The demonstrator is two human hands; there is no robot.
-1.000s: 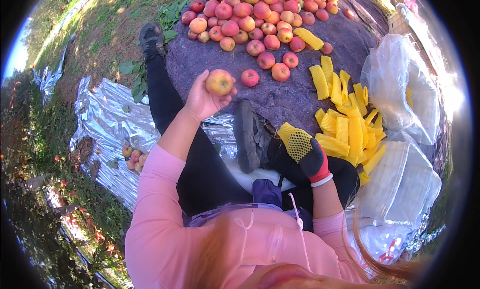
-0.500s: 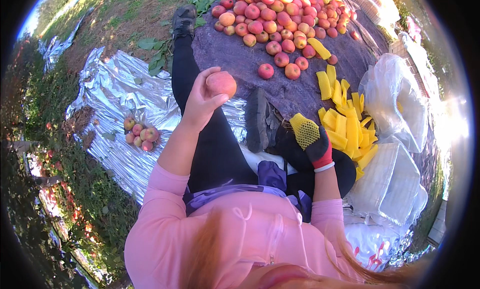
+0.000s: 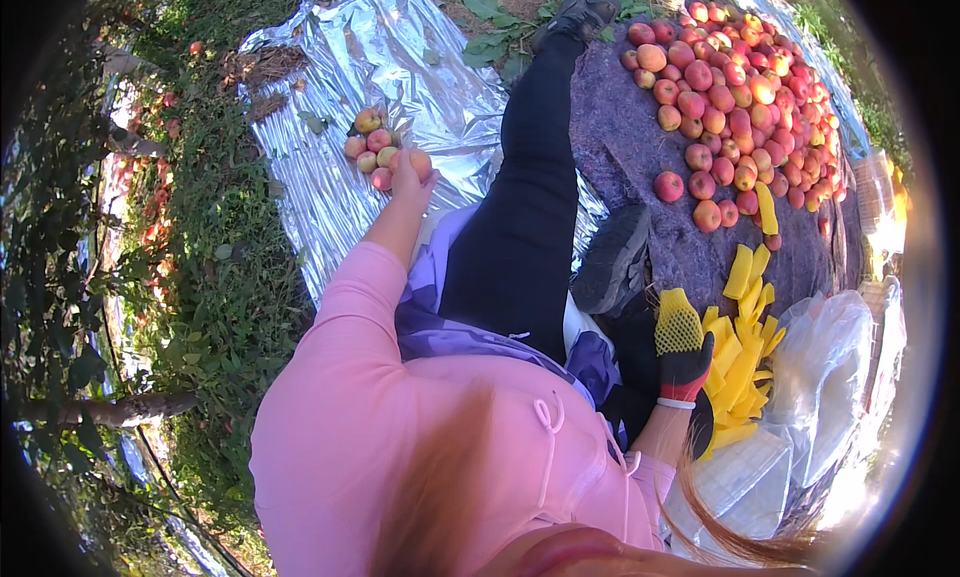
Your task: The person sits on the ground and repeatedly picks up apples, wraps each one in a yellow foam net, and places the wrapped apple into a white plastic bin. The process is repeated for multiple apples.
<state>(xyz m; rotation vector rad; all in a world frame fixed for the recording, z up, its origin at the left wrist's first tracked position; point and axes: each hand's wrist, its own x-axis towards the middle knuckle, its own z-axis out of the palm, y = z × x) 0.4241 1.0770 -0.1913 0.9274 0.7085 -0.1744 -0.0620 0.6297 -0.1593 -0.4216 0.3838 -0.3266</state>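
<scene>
My bare left hand (image 3: pixel 407 185) is closed around an apple (image 3: pixel 421 164). It is beside a small cluster of apples (image 3: pixel 367 160) on the silver foil sheet (image 3: pixel 340 67). Over on the right, my gloved right hand (image 3: pixel 686 367) has a yellow foam net sleeve (image 3: pixel 679 324) at its fingers, which the net covers. That hand rests near my bent leg, close to a heap of yellow foam nets (image 3: pixel 738 367).
A large pile of red apples (image 3: pixel 740 107) lies on a dark purple cloth (image 3: pixel 610 127) at the far right. Clear plastic bags (image 3: pixel 822 352) stand right of the nets. My outstretched leg (image 3: pixel 515 237) separates foil and cloth. Grass and leafy branches (image 3: pixel 90 367) border the left.
With the apple, my left hand has moved away from above my leg to the small cluster on the foil. My head view has turned left. The net stays at my right hand.
</scene>
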